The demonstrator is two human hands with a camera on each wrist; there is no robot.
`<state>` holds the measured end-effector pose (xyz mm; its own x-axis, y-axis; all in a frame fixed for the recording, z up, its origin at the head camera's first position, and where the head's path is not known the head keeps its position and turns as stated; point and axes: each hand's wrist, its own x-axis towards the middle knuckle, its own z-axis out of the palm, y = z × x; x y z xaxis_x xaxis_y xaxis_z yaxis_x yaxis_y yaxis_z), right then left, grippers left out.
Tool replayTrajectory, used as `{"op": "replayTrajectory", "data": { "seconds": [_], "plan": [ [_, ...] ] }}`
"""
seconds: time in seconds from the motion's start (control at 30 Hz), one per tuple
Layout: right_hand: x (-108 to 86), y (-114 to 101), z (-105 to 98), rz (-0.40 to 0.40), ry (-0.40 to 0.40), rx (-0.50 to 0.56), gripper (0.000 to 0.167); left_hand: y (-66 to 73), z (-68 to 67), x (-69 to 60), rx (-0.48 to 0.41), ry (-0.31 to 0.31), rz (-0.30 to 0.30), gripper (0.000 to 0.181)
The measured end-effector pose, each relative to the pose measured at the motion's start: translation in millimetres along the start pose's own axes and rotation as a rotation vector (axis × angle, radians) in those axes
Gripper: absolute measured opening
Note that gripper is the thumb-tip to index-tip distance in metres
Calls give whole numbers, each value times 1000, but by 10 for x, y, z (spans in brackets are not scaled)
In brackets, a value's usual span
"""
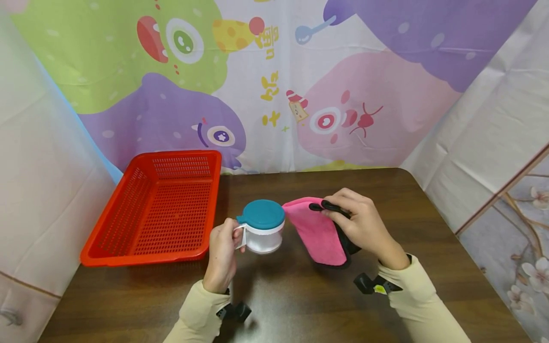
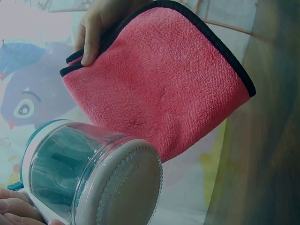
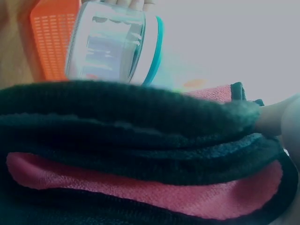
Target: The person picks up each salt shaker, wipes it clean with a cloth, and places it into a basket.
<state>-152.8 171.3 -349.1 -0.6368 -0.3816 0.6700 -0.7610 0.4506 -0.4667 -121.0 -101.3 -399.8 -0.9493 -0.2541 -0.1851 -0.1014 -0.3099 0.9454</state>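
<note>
My left hand [image 1: 223,252] grips the white handle of a clear glass seasoning jar [image 1: 264,240] with a teal lid [image 1: 263,214]. The jar is held up off the table, and its ribbed base faces the left wrist view. Between the fingers and thumb of my right hand [image 1: 364,221] is pinched the edge of a folded pink cloth [image 1: 315,233] with black trim. The cloth hangs down just right of the jar, its left corner close to the lid; in the head view I cannot tell whether they touch. In the right wrist view the cloth's folded layers [image 3: 140,187] fill the lower half.
A red plastic basket [image 1: 210,214] with perforated walls stands at the left on the brown wooden table [image 1: 291,305]. Behind the table hangs a cartoon-printed curtain [image 1: 274,143], with pale cloth walls at both sides.
</note>
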Motion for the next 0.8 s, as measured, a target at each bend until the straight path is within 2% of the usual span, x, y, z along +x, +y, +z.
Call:
{"op": "replayTrajectory", "data": {
  "seconds": [0.37, 0.67, 0.8],
  "plan": [
    [15, 44, -22, 3, 4, 2, 25, 15, -2, -29, -1, -18, -18, 34],
    [11, 82, -33, 36, -5, -8, 24, 16, -16, -70, -27, -112, 27, 36],
    [9, 100, -36, 47, -11, -9, 23, 22, -17, -80, -39, -134, 46, 35]
  ]
}}
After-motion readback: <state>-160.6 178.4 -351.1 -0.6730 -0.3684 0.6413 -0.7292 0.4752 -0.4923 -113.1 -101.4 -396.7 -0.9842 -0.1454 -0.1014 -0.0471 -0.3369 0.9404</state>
